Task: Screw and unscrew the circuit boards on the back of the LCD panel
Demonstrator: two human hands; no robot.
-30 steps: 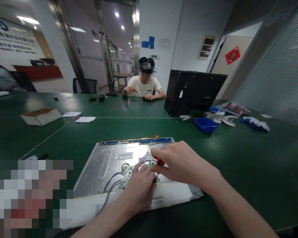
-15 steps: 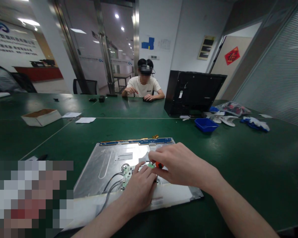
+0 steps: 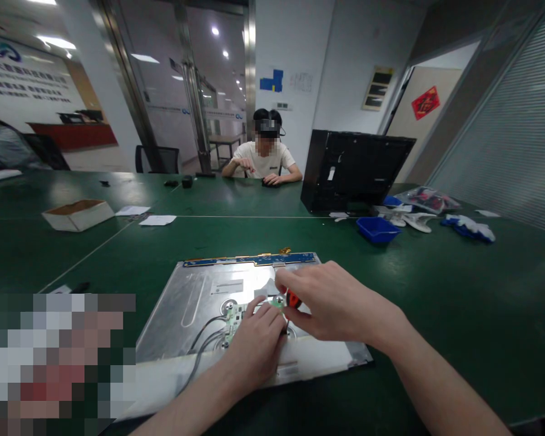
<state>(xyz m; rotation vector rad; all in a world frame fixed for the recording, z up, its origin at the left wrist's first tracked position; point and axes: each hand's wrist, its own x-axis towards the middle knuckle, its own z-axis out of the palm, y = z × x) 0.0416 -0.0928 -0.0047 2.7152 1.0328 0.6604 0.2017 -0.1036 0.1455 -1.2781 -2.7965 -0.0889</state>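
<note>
A flat metal-backed display panel (image 3: 172,315) lies face down before me, with a blue circuit strip (image 3: 249,260) along its far edge. On its middle sits a green circuit board (image 3: 234,321), partly covered by my hands, with dark cables leading off it. My right hand (image 3: 340,303) is closed round the red and black handle of a screwdriver (image 3: 293,299), held over the board's right side. My left hand (image 3: 261,339) rests palm down on the board, its fingers curled beside the screwdriver's thin shaft. Its thumb and whatever its fingertips pinch are hidden.
Across the green table (image 3: 236,233) sits a person (image 3: 266,157) with both hands on the tabletop. A black monitor (image 3: 354,172), blue tray (image 3: 378,230) and gloves (image 3: 467,227) stand or lie at right. An open white box (image 3: 78,218) and papers (image 3: 158,220) are at left.
My right hand has turned and shifted slightly right, baring more of the screwdriver's red handle. My left hand and the panel have hardly moved.
</note>
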